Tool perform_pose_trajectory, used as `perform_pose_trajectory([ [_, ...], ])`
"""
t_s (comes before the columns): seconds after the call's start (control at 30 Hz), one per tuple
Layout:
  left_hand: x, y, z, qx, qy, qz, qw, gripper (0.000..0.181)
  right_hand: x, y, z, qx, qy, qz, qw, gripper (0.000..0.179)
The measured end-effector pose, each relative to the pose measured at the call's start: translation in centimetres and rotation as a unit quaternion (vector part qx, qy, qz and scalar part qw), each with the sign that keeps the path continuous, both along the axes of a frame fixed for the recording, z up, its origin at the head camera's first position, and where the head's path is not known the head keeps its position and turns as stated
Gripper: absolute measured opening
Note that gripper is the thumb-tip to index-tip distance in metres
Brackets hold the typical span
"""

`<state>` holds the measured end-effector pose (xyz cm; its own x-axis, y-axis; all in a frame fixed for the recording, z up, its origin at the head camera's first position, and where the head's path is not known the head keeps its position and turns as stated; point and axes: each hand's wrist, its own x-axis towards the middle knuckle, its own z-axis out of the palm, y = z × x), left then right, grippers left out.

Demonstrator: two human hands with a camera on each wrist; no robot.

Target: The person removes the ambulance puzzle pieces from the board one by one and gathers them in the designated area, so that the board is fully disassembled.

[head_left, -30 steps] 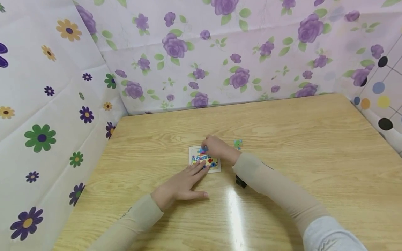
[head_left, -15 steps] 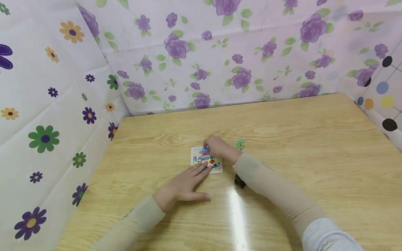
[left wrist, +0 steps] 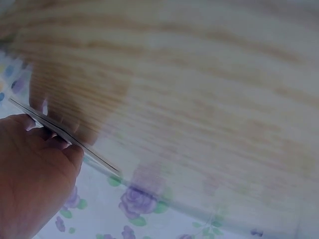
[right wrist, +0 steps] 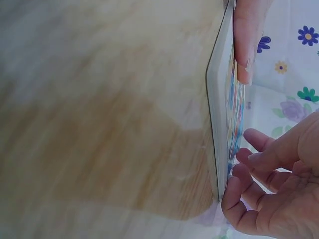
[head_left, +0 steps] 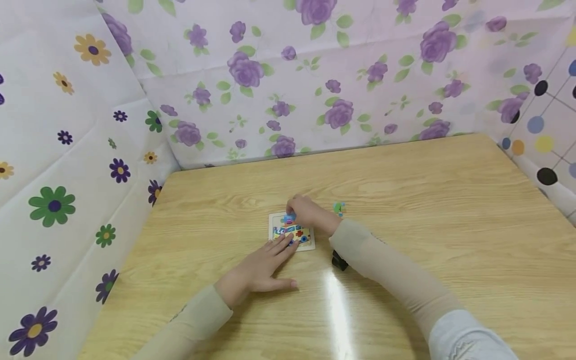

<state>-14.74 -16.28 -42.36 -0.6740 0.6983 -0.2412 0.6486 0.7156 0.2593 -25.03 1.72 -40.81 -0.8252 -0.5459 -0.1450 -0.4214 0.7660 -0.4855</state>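
First, nearest: left hand (head_left: 258, 270), one, in beige sleeve; fingers straight and laid on the near part of the puzzle, thumb stretched right; grip released. Small dark object (head_left: 339, 261), one, partly hidden by the right sleeve (head_left: 378, 260); identity unclear. Puzzle board (head_left: 271, 226), one, white-rimmed, centre of the table (head_left: 405, 190); picture includes a red cross. Right hand (head_left: 305, 212), one, across the board's far right corner; fingers bent, just beside a blue-and-pink piece (head_left: 288, 219); whether its grip pinches anything cannot be told. Loose puzzle piece (head_left: 339, 208), one, green and blue, lying right of the board. Farthest: cloth backdrop (head_left: 270, 90), white, purple roses.
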Motion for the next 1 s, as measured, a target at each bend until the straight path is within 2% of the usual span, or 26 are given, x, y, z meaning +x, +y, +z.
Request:
perform_pose_trajectory([
  [0.27, -0.06, 0.11, 0.14, 0.0, -0.003, 0.002, 1.0, 0.09, -0.04, 0.02, 0.22, -0.019, -0.016, -0.018, 0.9995, 0.025],
  [0.63, 0.02, -0.07, 0.04, -0.01, -0.007, 0.008, 0.9999, 0.09, -0.48, 0.19, 0.28, -0.064, -0.044, -0.015, 0.9968, 0.031],
  [0.83, -0.05, -0.06, -0.07, -0.007, -0.01, 0.01, 0.9999, 0.09, -0.58, 0.27, 0.14, -0.079, -0.056, -0.034, 0.9948, 0.034],
  [1.0, -0.07, -0.08, -0.12, -0.009, -0.008, 0.008, 0.9999, 0.09, -0.62, 0.22, -0.12, -0.089, -0.053, -0.05, 0.9934, 0.028],
])
